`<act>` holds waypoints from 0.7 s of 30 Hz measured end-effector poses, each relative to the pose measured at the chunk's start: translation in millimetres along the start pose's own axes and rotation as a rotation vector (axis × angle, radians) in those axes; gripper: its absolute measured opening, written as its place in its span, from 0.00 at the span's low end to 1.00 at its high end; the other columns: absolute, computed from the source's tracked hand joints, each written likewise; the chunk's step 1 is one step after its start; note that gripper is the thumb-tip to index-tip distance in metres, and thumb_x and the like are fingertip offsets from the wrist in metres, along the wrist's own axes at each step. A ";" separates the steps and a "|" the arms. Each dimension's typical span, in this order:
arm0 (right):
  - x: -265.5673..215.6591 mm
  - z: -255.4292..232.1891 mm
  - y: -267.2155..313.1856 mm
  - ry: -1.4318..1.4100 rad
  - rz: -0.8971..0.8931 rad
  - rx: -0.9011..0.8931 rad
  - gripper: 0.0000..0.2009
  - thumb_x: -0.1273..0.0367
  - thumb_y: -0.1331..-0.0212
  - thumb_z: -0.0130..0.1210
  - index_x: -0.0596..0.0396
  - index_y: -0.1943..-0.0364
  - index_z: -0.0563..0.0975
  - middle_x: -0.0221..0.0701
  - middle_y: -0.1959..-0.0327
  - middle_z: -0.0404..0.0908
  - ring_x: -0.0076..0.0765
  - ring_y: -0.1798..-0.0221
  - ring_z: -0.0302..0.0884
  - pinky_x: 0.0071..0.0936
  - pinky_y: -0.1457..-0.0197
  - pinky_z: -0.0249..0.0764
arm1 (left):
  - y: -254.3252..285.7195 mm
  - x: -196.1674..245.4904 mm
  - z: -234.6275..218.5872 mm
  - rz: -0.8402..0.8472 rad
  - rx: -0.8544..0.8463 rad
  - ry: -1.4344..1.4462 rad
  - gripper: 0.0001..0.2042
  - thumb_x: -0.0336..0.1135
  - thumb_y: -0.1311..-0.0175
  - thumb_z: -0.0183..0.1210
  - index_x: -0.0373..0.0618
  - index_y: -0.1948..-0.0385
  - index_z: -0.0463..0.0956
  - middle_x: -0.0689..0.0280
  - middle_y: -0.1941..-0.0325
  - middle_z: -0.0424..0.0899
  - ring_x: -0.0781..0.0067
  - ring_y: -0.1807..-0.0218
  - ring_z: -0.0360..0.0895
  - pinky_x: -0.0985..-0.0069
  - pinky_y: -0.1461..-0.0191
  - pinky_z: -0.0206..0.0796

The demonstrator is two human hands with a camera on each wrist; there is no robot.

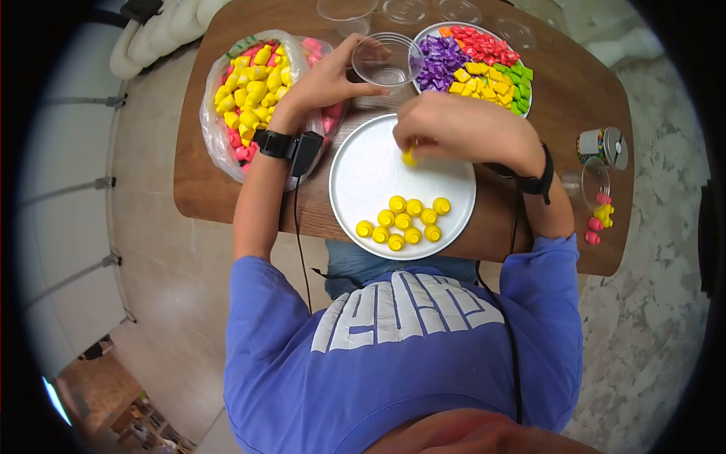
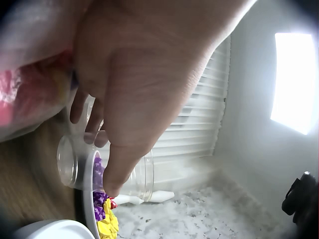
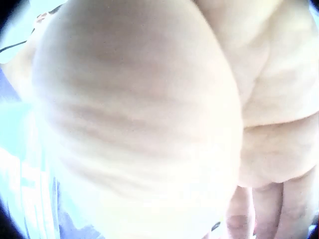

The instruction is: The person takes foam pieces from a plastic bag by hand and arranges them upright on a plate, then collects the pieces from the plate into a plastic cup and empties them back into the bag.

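My left hand [image 1: 327, 82] grips a clear plastic cup [image 1: 401, 59] by its side, above the table between the bag and the plate of wrapped pieces. In the left wrist view the thumb lies along the cup wall [image 2: 142, 177], and the cup looks empty. Over the far part of a round white tray [image 1: 363, 170], my right hand [image 1: 465, 135] pinches a small yellow knobbed piece [image 1: 409, 158] between thumb and fingers. Several matching yellow pieces [image 1: 403, 221] stand in a cluster on the tray's near side. The right wrist view is mostly filled by the hand itself.
A plastic bag [image 1: 214, 144] of yellow and pink pieces stands at left. Behind the tray, a plate [image 1: 531, 91] holds purple, red, yellow and green wrapped pieces. At right are a lidded jar [image 1: 590, 144], a tipped clear cup [image 1: 596, 181] and several pink and yellow pieces [image 1: 603, 213].
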State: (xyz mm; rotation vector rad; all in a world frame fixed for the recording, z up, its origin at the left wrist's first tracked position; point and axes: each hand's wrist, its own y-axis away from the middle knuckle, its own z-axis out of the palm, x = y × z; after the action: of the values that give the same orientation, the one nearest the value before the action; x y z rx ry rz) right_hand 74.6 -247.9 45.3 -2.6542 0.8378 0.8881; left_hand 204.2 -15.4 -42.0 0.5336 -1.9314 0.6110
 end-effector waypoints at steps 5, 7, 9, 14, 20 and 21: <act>3.4 -38.7 -9.8 0.069 -0.011 0.365 0.07 0.78 0.42 0.65 0.60 0.60 0.83 0.36 0.62 0.84 0.40 0.62 0.84 0.32 0.57 0.80 | 3.0 0.6 -1.2 0.036 0.014 -0.044 0.35 0.35 0.43 0.77 0.38 0.36 0.66 0.53 0.33 0.78 0.60 0.29 0.74 0.66 0.22 0.62; 16.9 -37.2 -18.0 0.118 -0.039 0.436 0.06 0.78 0.41 0.65 0.61 0.60 0.82 0.35 0.63 0.84 0.38 0.63 0.84 0.32 0.57 0.80 | 4.3 1.7 -2.0 0.026 -0.006 -0.100 0.37 0.36 0.42 0.76 0.40 0.33 0.64 0.58 0.32 0.76 0.66 0.29 0.73 0.69 0.24 0.62; 30.6 -31.4 -26.3 0.180 -0.022 0.510 0.06 0.77 0.42 0.65 0.61 0.61 0.83 0.36 0.63 0.83 0.38 0.63 0.84 0.32 0.58 0.80 | 4.2 0.0 -0.4 0.034 0.005 -0.086 0.38 0.37 0.43 0.76 0.40 0.33 0.64 0.58 0.32 0.76 0.65 0.29 0.73 0.69 0.23 0.62; 63.7 -15.9 -56.4 0.261 0.188 0.320 0.08 0.76 0.47 0.68 0.59 0.62 0.84 0.39 0.65 0.85 0.42 0.60 0.86 0.35 0.58 0.80 | 6.7 11.0 -2.7 -0.020 0.004 -0.143 0.40 0.40 0.43 0.77 0.39 0.32 0.63 0.57 0.31 0.75 0.65 0.28 0.72 0.68 0.23 0.61; 66.3 -8.8 -67.8 0.384 0.215 0.344 0.07 0.74 0.50 0.68 0.58 0.65 0.85 0.42 0.67 0.87 0.50 0.63 0.86 0.40 0.58 0.81 | 6.7 10.2 -2.7 -0.023 0.010 -0.094 0.43 0.43 0.44 0.77 0.39 0.29 0.61 0.55 0.31 0.75 0.65 0.28 0.72 0.68 0.25 0.62; 65.9 -8.7 -68.7 0.360 0.228 0.317 0.07 0.74 0.50 0.68 0.58 0.65 0.85 0.42 0.66 0.88 0.49 0.62 0.87 0.39 0.57 0.81 | 6.8 10.9 -3.1 -0.030 0.002 -0.118 0.43 0.43 0.44 0.77 0.40 0.29 0.61 0.56 0.31 0.75 0.65 0.29 0.72 0.68 0.25 0.62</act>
State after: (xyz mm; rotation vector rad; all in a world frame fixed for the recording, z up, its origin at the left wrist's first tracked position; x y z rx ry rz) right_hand 161.8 -224.8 13.8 -2.4982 1.2662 0.2813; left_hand 197.8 -9.2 -32.2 0.6107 -2.0302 0.5741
